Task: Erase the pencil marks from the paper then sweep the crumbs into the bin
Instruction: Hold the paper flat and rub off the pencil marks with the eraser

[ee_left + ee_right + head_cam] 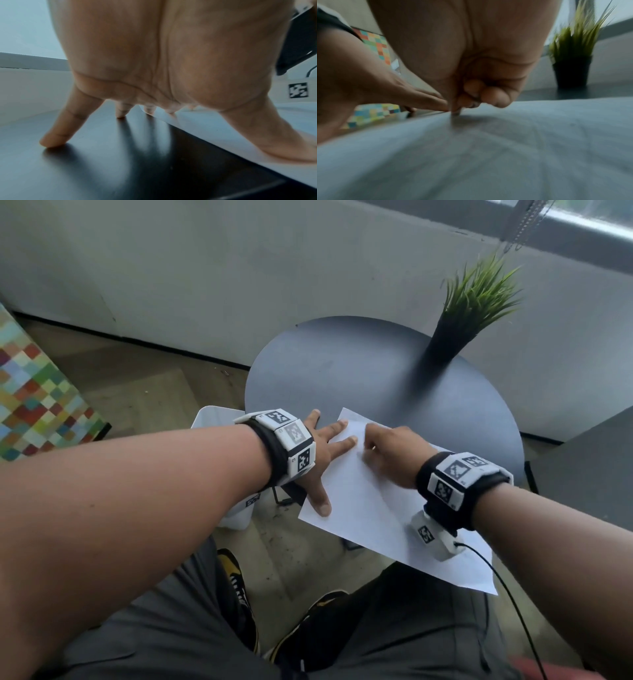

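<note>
While the white rectangular sheet of paper (370, 508) lies directly under both hands, its long axis runs on a slant from the near right, where a corner overhangs the worktop edge above the person's lap, to the far left, where its far corner sits just past the fingertips. Nearest the person, the right hand (394, 453) rests over the far half of the sheet with its fingers curled in tight; the right wrist view shows them bunched round something small pressed to the paper, most likely an eraser, though blur hides what it is, so I cannot tell for certain. Just beside it to the left, the left hand (320, 453) is spread flat with straight fingers: the thumb and two fingertips pin the sheet's left edge, and the other fingers press the bare worktop. Any pencil marks are too faint to make out. Judging by this, erasing is under way with the right hand nearer the working spot and the left as anchor. Under the sheet is a round dark grey worktop (342, 364). Down on the floor at its left edge, below the left wrist, stands a white plastic bin (209, 417), so crumbs should travel leftward. Farther off, a black pot of green artificial grass (455, 337) stands at the worktop's far side, before a grey wall and window sill.
</note>
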`<state>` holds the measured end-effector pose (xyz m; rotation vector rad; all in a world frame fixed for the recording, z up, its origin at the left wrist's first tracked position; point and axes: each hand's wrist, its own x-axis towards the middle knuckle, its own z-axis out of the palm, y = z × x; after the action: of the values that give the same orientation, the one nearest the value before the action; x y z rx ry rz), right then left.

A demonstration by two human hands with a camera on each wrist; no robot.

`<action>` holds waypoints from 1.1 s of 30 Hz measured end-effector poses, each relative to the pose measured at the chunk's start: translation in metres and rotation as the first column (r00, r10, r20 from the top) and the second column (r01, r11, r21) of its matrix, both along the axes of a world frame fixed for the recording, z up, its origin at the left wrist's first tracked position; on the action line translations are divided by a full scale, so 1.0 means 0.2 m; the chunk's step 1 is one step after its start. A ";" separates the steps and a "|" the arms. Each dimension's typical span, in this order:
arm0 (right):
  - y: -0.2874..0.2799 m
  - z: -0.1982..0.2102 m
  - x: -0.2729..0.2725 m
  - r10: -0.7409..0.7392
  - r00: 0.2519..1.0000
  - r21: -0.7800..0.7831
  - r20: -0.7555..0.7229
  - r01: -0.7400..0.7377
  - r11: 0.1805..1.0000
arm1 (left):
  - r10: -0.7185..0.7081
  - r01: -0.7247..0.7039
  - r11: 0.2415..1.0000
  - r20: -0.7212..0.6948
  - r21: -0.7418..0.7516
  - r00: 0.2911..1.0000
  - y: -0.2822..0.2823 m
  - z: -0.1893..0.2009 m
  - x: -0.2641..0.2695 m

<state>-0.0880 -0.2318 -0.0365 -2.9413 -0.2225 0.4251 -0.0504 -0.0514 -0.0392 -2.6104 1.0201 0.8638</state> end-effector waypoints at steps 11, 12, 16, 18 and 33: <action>0.01 0.00 0.01 -0.058 0.998 -0.010 0.012 0.059 0.998 | -0.004 0.004 1.000 0.006 0.018 1.000 -0.01 0.00 0.00; 0.04 -0.01 -0.01 -0.040 0.998 -0.022 0.042 0.041 0.999 | -0.001 0.001 1.000 0.006 0.015 1.000 0.00 0.00 0.00; 0.15 0.01 -0.18 0.278 0.954 0.051 -0.112 -0.274 0.960 | 0.000 0.000 1.000 0.003 0.014 1.000 -0.01 0.01 -0.01; 0.07 0.03 -0.13 0.220 0.967 0.021 -0.128 -0.219 0.976 | -0.004 0.004 1.000 0.007 0.019 1.000 -0.01 0.01 -0.01; 0.01 0.00 -0.13 0.062 0.998 -0.027 0.004 -0.062 0.998 | -0.015 0.014 0.999 0.012 0.036 1.000 -0.03 0.03 -0.01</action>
<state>-0.1135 -0.2295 -0.0360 -2.9682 -0.3113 0.4332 -0.0523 -0.0565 -0.0334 -2.5726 1.0099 0.8540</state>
